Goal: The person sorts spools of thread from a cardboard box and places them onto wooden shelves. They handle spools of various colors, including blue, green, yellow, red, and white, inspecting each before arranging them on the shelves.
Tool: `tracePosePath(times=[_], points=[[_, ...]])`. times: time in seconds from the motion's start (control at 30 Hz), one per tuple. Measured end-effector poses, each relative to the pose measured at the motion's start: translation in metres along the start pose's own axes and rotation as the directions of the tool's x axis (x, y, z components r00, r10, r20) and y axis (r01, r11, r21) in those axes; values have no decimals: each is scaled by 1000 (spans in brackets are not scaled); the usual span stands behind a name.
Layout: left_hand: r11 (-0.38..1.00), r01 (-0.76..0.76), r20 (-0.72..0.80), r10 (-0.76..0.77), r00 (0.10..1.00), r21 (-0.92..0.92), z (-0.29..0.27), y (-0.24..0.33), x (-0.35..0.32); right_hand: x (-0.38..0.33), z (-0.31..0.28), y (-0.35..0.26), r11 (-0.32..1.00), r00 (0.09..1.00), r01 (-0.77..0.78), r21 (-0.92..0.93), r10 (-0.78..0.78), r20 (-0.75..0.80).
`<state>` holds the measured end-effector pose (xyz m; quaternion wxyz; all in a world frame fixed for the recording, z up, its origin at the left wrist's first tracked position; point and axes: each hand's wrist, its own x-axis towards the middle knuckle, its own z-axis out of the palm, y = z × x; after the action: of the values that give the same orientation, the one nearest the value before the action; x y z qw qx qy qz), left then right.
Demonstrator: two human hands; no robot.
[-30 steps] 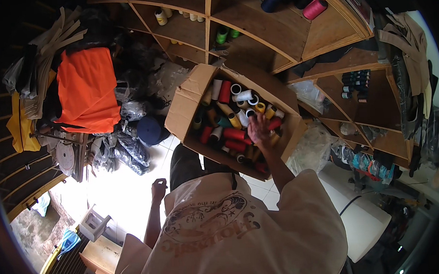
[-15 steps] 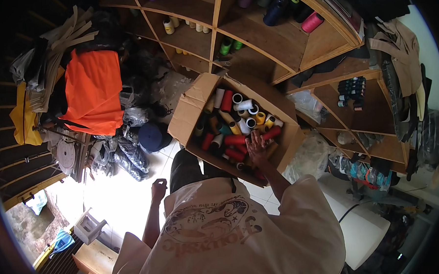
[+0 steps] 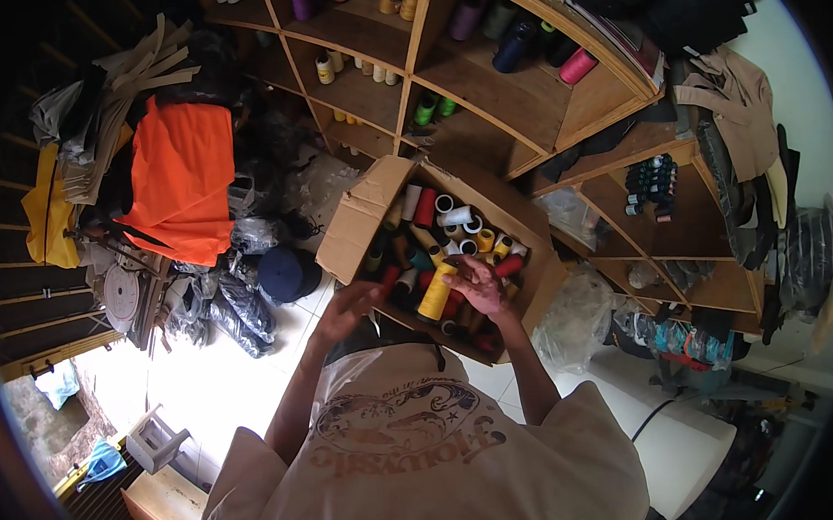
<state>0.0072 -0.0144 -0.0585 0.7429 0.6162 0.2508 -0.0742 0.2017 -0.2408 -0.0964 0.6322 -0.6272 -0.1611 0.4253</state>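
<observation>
A cardboard box (image 3: 361,218) with raised flaps stands in front of me, full of thread spools. Over the near part of its contents, my right hand (image 3: 485,287) grips a yellow thread spool (image 3: 436,293), which leans at a slant. My left hand (image 3: 344,313) is at the box's near left edge, fingers apart and nothing held. Inside lie a red spool (image 3: 423,208), a white spool (image 3: 455,217) and several more in yellow, black and dark tones. Some spools are hidden beneath my right hand and the yellow one.
Beyond the box rises a wooden shelf unit (image 3: 353,88) holding thread cones. A lower shelf (image 3: 703,221) at the right bears dark spools. Orange cloth (image 3: 182,173) and plastic-wrapped bundles lie at the left, near a dark blue round object (image 3: 287,273). Plastic bags (image 3: 577,318) sit right of the box.
My right hand was lying on the spools and now has a yellow spool in its grip. From low at my side, my left hand has come up and forward to the box.
</observation>
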Motion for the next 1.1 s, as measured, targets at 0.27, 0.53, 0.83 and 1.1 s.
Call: tracePosePath(times=[0.27, 0.53, 0.83, 1.1], points=[[883, -6, 243, 136, 960, -469, 59, 109, -8, -1, 64, -128, 908, 953, 272, 319, -299, 39], [658, -5, 157, 187, 970, -753, 54, 139, -25, 4, 13, -36, 978, 977, 96, 184, -57, -206], [639, -32, 106, 177, 978, -769, 49, 131, -27, -23, -37, 212, 541, 813, 14, -841, -496, -305], [700, -24, 43, 79, 996, -714, 49, 124, -29, 37, -18, 188, 292, 906, -147, -945, -344, -247]])
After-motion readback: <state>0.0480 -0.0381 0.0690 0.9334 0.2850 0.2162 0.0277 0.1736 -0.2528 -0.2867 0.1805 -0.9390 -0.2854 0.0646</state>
